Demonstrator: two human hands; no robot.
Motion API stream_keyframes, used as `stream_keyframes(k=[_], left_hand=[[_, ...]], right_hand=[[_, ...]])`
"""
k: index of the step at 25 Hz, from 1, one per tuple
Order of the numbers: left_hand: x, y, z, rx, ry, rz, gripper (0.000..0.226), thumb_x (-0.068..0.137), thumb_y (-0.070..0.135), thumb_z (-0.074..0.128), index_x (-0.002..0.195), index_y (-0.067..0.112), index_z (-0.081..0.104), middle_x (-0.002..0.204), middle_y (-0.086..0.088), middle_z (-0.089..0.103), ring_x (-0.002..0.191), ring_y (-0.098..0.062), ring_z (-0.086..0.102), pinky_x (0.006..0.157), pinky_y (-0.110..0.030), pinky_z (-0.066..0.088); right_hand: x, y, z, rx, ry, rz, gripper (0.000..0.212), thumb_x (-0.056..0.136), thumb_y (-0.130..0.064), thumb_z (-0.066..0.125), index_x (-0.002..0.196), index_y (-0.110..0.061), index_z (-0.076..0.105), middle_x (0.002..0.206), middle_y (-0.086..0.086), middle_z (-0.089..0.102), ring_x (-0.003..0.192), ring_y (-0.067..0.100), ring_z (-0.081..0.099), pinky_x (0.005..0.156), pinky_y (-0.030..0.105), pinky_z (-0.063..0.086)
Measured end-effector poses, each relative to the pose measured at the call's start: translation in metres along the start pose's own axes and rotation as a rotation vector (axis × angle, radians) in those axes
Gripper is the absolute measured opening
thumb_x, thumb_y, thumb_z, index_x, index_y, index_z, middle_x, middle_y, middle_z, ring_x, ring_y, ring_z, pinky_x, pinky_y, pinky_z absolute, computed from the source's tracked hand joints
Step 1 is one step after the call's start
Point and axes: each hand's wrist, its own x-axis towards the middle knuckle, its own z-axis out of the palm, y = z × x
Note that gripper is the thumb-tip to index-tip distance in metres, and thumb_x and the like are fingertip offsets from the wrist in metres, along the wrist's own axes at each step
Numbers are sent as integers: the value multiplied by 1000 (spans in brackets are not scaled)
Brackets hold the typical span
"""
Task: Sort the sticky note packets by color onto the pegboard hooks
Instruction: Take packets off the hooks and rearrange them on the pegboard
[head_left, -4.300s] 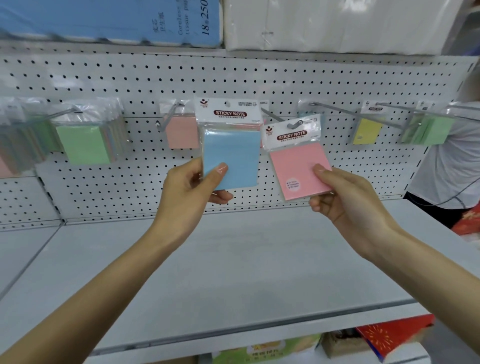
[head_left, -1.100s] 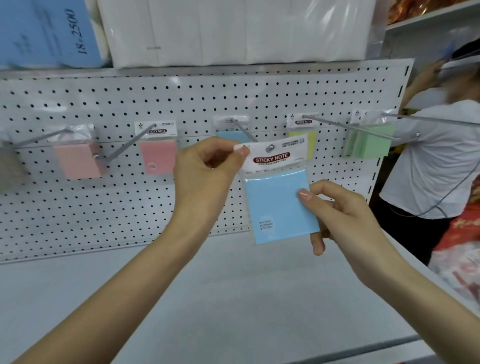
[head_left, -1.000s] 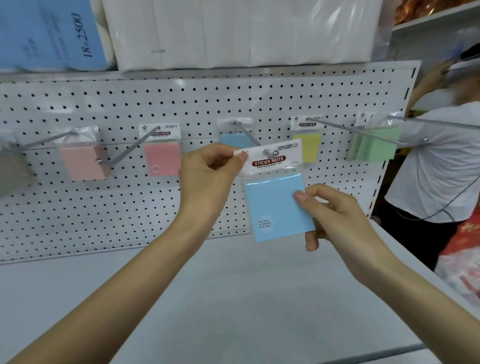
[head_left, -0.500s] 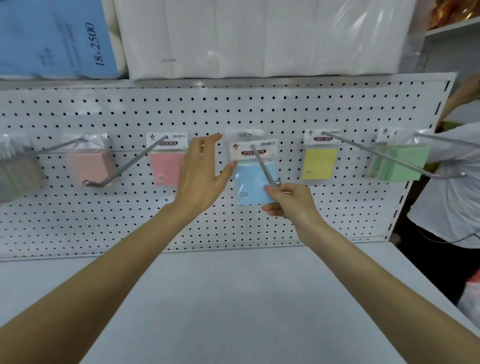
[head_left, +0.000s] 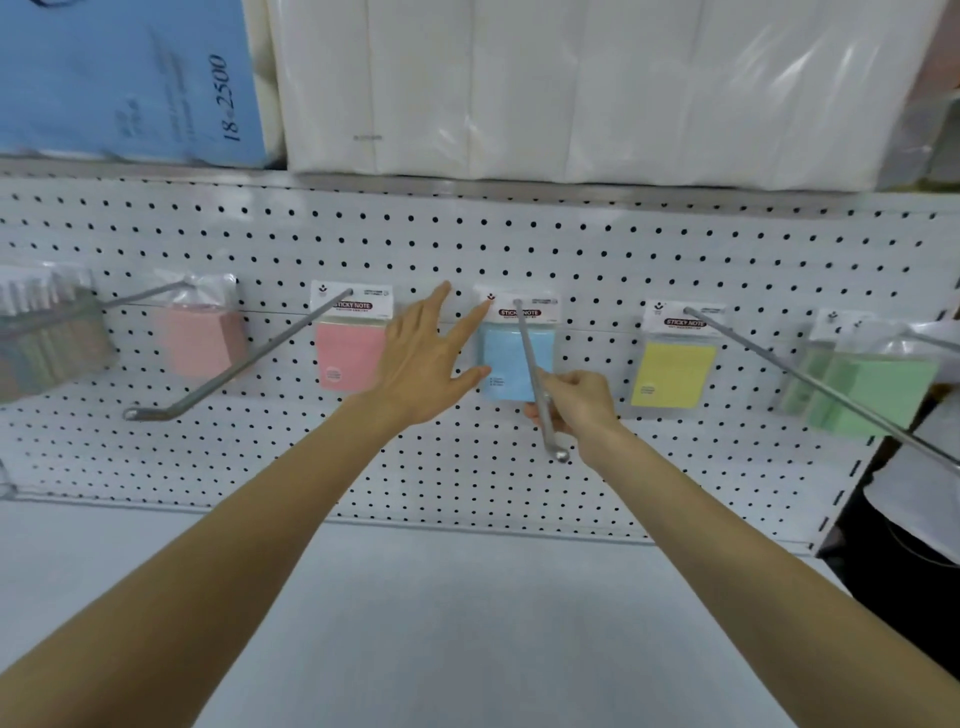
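Blue pkt (head_left: 511, 358) label: "STICKY NOTE".

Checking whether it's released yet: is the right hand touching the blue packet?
Touching: the head view shows the right hand pinching the blue packet at its lower right corner.

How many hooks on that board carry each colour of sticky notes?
Pink: 2 hooks, a pink stack and a pink packet
Blue: 1 hook, the blue packet
Yellow: 1 hook, the yellow packet
Green: 1 hook, the green stack
Total: 5 hooks; the blurred bunch at far left is too unclear to colour.
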Motion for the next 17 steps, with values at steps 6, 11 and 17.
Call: stream_keyframes(k=[6,11,17], left_hand=[[3,2,5,41,12,12,71,88,56,46,148,34,14,157,-14,6,138,-35,17,112,-46,11],[-37,-4,9,-33,49,-9,69,90,46,51,149,25,21,156,-18,10,140,-35,18,112,-47,18],[-114,-46,-13,-5,-82,97,68,90,45,51,148,20,25,154,-18,19,136,-34,31,113,-45,20]], right_hand=[[11,17,-3,-105,16,-2,31,90,-34,60,92,-4,52,64,17,67,56,23,68,48,25,54],[-10,39,-21,-414,0,-93,37,92,-39,55,106,-7,44,84,11,63,62,26,67,61,38,57],[-82,15,-5,-1376,-53,-488,60,91,-64,30,127,-17,43,106,5,66,97,28,61,74,37,47]])
